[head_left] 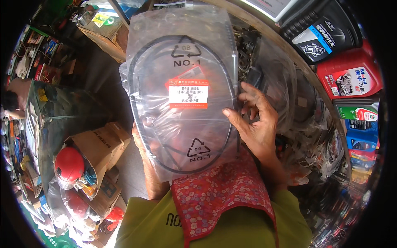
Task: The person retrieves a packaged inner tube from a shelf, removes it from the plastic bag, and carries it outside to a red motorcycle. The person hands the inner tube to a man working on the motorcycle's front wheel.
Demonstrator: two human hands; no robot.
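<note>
A clear plastic bag with black printed marks is held up before me. Inside it, a black cable lies coiled in a big loop, with a red and white label at the middle. My left hand grips the bag at its lower left side, most of its fingers hidden behind the plastic. At the right edge, my right hand has its thumb and fingers apart. The thumb tip lies over the bag's margin, and whether it presses on it I cannot tell.
Oil bottles, one black and one red, line the curved shelf at right. More bagged parts sit beside my right hand. At left stand a cardboard box, a red helmet and a cluttered glass case.
</note>
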